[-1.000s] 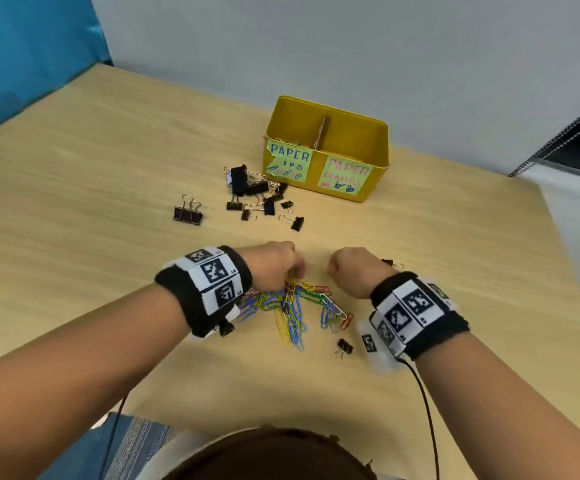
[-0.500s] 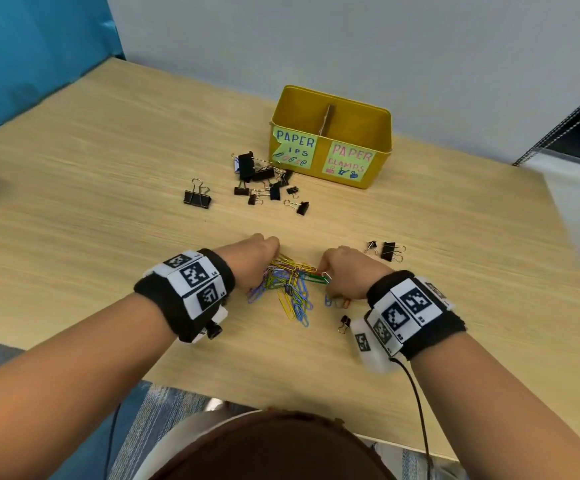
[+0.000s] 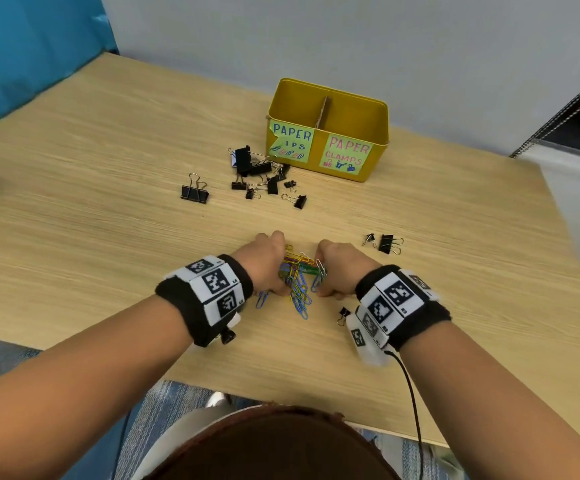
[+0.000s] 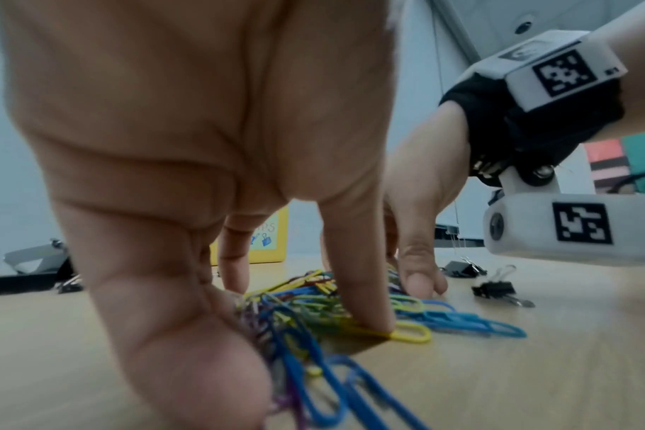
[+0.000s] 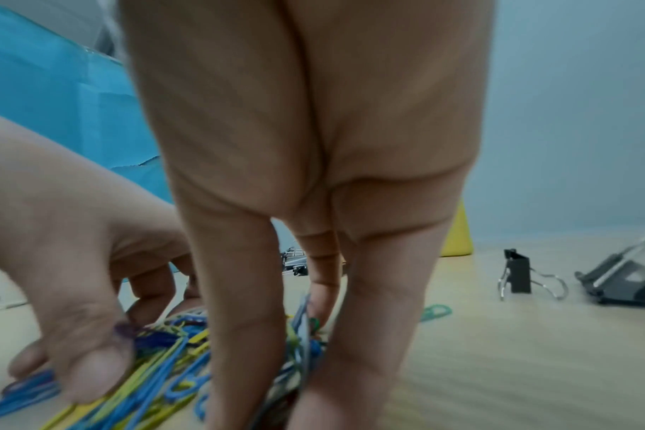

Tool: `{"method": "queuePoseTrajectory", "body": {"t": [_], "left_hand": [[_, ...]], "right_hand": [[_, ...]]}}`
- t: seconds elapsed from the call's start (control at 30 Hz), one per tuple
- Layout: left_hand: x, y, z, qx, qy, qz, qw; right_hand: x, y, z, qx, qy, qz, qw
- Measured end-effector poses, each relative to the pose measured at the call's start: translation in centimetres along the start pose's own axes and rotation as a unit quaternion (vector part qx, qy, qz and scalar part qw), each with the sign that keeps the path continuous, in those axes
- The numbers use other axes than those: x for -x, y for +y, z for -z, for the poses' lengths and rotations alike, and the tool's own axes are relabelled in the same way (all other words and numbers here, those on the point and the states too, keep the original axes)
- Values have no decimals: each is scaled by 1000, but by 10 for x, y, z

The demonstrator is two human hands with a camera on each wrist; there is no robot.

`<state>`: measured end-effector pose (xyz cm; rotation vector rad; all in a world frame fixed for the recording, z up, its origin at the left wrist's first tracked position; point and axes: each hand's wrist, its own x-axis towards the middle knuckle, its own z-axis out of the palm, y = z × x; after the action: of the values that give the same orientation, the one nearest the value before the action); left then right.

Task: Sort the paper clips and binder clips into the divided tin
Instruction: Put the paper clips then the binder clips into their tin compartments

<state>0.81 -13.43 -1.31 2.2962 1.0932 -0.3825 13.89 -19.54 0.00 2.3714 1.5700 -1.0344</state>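
- The heap of coloured plastic-coated wire paper clips (image 3: 297,278) lies on the pale wooden table (image 3: 108,209), near its front edge, between your two hands and well short of the yellow divided metal tin (image 3: 328,131).
- Expect these clips to be light, slick and loosely tangled; a scoop will likely shed a few. Take hold low, at the heap's outer edges, and squeeze inward so the bundle locks together.
- Your left hand (image 3: 264,263) has its fingers (image 4: 354,291) spread moderately and pointing down, tips pressing onto the clips and the table; the thumb rests at the heap's near side.
- Your right hand (image 3: 342,271) mirrors it, with fingers (image 5: 240,291) fairly straight and planted among the clips. Neither hand has closed round a bundle yet.
- The black metal binder clips (image 3: 264,174) sit apart by the tin; stiffer and heavier, they should be pinched singly by the body.
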Motion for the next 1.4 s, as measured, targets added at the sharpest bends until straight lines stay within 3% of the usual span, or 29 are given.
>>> {"method": "queuePoseTrajectory", "body": {"t": [0.1,0.33,0.57,0.7,0.87,1.03,1.17,1.27,1.4], "left_hand": [[-4,-4,7,27,11,6,1000],[-8,-2,0,30,45,10,998],[-15,-16,10,113,64,19,991],[-24,-27,16,238,72,33,968],[-31,-28,50,324,102,-15,940],[-52,-14,113,388,164,-61,905],[-85,-4,166,378,248,-73,889],[-115,5,184,334,288,-31,897],[-136,13,188,199,313,8,929]], "right_hand": [[-5,-1,5,50,21,34,998],[-14,-13,-7,49,73,50,995],[-21,6,0,-151,74,23,986],[-25,19,10,-257,53,16,965],[-20,16,52,-378,75,88,919],[-30,-13,122,-450,147,163,866],[-65,-41,169,-481,208,157,837],[-100,-55,186,-477,233,95,842],[-129,-65,192,-392,223,39,892]]}}
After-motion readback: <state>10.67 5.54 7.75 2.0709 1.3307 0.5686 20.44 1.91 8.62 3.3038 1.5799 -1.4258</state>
